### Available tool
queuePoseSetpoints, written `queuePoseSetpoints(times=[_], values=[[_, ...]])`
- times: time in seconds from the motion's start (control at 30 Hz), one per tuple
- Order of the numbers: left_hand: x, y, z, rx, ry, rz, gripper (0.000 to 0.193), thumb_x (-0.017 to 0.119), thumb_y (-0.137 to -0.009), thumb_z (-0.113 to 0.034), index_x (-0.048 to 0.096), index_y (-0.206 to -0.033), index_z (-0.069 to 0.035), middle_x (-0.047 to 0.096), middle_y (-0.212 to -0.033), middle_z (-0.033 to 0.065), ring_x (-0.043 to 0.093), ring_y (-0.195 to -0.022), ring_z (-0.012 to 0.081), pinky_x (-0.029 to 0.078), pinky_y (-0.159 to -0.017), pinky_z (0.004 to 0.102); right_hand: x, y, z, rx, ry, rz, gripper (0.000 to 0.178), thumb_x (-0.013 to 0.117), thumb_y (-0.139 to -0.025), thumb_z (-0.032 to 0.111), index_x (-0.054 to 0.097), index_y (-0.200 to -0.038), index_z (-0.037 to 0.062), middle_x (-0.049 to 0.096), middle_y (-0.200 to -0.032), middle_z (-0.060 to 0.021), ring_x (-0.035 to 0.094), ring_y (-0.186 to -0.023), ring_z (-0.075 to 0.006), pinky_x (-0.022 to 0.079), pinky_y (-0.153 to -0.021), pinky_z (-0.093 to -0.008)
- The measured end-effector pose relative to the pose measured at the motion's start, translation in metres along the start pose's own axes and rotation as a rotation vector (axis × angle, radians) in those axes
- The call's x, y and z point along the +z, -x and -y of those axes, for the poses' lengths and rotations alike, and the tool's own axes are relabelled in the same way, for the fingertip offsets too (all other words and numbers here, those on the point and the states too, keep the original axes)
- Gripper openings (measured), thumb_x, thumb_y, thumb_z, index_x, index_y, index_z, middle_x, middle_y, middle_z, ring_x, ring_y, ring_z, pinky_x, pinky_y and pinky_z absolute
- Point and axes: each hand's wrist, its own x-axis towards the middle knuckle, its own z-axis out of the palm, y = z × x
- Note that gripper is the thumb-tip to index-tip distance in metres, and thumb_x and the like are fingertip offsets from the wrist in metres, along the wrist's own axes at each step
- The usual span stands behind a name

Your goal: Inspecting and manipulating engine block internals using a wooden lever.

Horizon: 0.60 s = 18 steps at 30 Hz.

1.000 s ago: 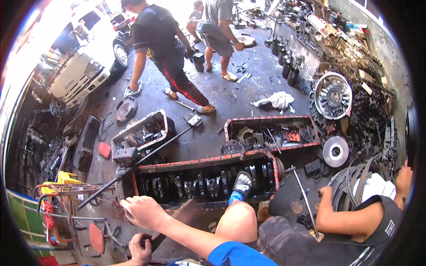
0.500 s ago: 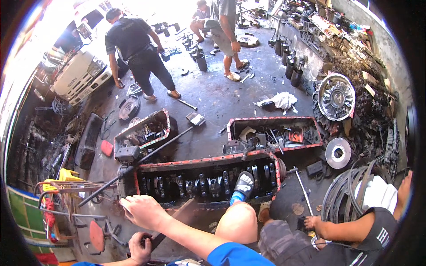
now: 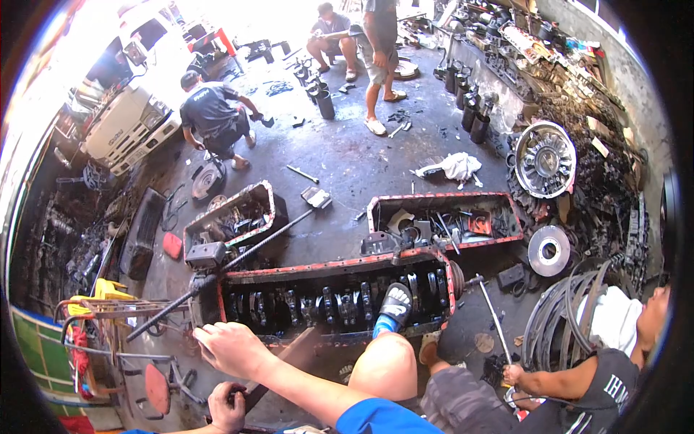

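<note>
My right hand [image 3: 230, 351] is closed, held over the near left corner of a long engine block [image 3: 336, 269] with an orange-red rim and a dark crankshaft row [image 3: 311, 307] inside. What its fingers hold, if anything, is hidden. Below it, my left hand [image 3: 228, 406] is curled around something dark beside the lower end of a flat bar [image 3: 289, 354]; I cannot make out what it grips. A long dark rod [image 3: 269, 235] with a square head lies slantwise past the block's left end. A foot in a sandal [image 3: 396, 302] and blue sock rests on the block.
Two oil pans, one [image 3: 271, 195] at left and one [image 3: 444, 194] at right, hold loose parts. At right, a co-worker's hand [image 3: 514, 374] is at a long-handled steel bar [image 3: 495, 318], beside coiled hoops [image 3: 549, 318]. A yellow-topped metal stand [image 3: 108, 289] is at left. Other people are farther back.
The person at the far left has bent down and turned. The co-worker's hand at right has closed at the steel bar's lower end. People at the back have shifted; my hands stay nearly in place.
</note>
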Motion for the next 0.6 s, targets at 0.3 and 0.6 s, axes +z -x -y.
queuePoseSetpoints(times=[0.3,0.6], values=[[-0.004,-0.005,-0.006,0.018,-0.082,0.063,0.013,0.058,-0.081,-0.011,0.068,-0.085,-0.002,0.066,-0.083,0.0174,0.064,-0.081,0.0371,0.051,-0.077,0.0456,-0.001,0.01,-0.008,0.018,0.068,0.002,0.018,0.063,-0.09,0.019,0.061,-0.103,0.0074,0.065,-0.09,-0.0078,0.067,-0.087,-0.0261,0.053,-0.077,-0.039],[-0.013,-0.022,-0.007,0.244,-0.321,0.34,0.016,0.067,-0.076,-0.016,0.07,-0.089,-0.007,0.063,-0.08,0.0137,0.063,-0.073,0.0359,0.051,-0.066,0.0441,-0.004,0.005,-0.008,-0.01,0.025,-0.058,0.019,0.062,-0.091,0.019,0.062,-0.105,0.0058,0.066,-0.09,-0.0082,0.067,-0.086,-0.0254,0.053,-0.076,-0.0387]])
